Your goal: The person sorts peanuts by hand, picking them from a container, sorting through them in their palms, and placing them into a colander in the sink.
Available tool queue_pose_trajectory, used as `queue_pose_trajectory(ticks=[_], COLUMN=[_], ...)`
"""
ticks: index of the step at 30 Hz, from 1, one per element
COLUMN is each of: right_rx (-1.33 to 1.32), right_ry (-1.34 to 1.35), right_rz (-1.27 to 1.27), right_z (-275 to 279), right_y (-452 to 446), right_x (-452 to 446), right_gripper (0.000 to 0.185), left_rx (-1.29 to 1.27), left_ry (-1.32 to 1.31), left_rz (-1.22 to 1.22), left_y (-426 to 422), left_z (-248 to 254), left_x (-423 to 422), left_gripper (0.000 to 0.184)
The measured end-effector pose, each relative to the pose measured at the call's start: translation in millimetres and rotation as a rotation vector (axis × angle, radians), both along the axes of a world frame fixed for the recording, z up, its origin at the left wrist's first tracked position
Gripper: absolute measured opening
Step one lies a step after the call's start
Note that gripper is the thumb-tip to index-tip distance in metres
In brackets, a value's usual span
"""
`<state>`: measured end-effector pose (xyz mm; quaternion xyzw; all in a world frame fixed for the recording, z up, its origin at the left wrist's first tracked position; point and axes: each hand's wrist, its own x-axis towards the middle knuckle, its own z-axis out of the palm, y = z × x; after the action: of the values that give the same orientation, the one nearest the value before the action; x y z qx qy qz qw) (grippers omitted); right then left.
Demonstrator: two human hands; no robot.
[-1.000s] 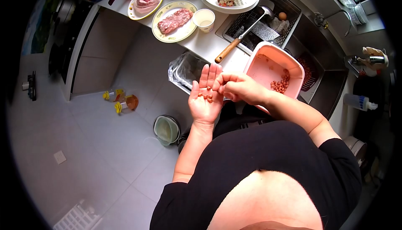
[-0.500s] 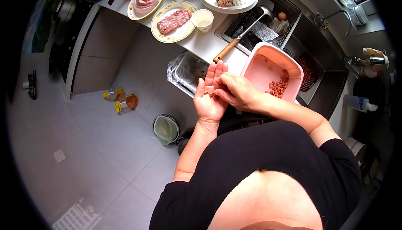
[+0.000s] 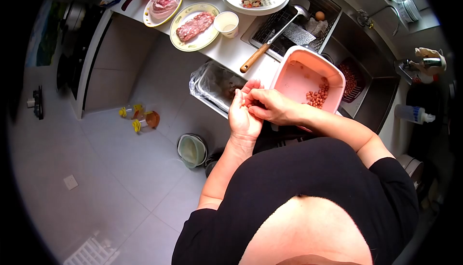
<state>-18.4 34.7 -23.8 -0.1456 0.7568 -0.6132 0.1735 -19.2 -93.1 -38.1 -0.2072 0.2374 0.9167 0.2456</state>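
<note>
My left hand (image 3: 245, 118) is palm up and cupped, its fingers curled around a few small reddish-brown nuts that are now mostly hidden. Over its palm, my right hand (image 3: 272, 107) has its fingers bent in a pinch; whatever lies between the fingertips cannot be made out. Just right of both hands, a pink tub (image 3: 294, 69) holds several loose nuts (image 3: 318, 97) near its lower right corner. A lined bin (image 3: 217, 84) with a clear plastic bag hangs open beyond my left fingers, below the counter edge.
Two plates of raw meat (image 3: 195, 27) (image 3: 164, 7), a paper cup (image 3: 226, 24) and stacked white plates (image 3: 255, 2) stand on the counter. A wooden-handled ladle (image 3: 255, 58) lies towards the sink rack. More nuts fill a dark red basket (image 3: 349, 79) in the sink.
My left hand has curled from a flat palm into a cup and shifted slightly right. My right hand has come down closer over it. The camera view has shifted slightly.
</note>
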Motion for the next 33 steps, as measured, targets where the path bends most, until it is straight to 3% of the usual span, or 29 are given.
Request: queue_pose_trajectory(ticks=[2, 4, 5, 11, 12, 14, 15, 18, 28, 31, 33], right_rx=[-0.109, -0.27, -0.341, -0.418, -0.426, -0.457, -0.479, -0.639, -0.627, -0.676, -0.875], right_ry=[-0.128, -0.61, -0.663, -0.71, -0.732, -0.679, -0.637, -0.569, -0.45, -0.607, -0.669], right_rz=[-0.013, 0.048, 0.061, 0.045, 0.007, -0.02, -0.041, -0.142, -0.26, -0.311, -0.33], right_z=[-5, -1, 2, 3, 6, 6, -3, -5, 10, 5, 13], right_y=[3, 16, 19, 28, 27, 24, 22, 20, 49, 63, 77], right_x=[0, -6, -6, -2, 0, 6, 8, 18, 43, 43, 46], right_gripper=[0.017, 0.014, 0.015, 0.019, 0.019, 0.019, 0.019, 0.017, 0.012, 0.01, 0.012], left_rx=[0.025, 0.045, -0.013, 0.331, 0.33, -0.082, -0.105, -0.133, -0.107, -0.002, 0.113], left_ry=[0.0, 0.046, -0.022, 0.16, 0.161, 0.027, 0.064, 0.063, 0.092, 0.063, -0.004], left_rz=[-0.004, -0.064, -0.053, -0.204, -0.208, -0.141, -0.167, -0.161, -0.299, -0.328, -0.351], left_y=[-3, -4, -1, -10, -6, 11, 10, 16, 50, 59, 59], left_z=[1, 6, 15, -11, -8, 19, 10, 8, 19, 32, 25], left_x=[1, 2, 2, 1, 3, 6, 6, 9, 15, 16, 15], left_gripper=[0.045, 0.045, 0.045, 0.044, 0.044, 0.041, 0.038, 0.035, 0.029, 0.036, 0.052])
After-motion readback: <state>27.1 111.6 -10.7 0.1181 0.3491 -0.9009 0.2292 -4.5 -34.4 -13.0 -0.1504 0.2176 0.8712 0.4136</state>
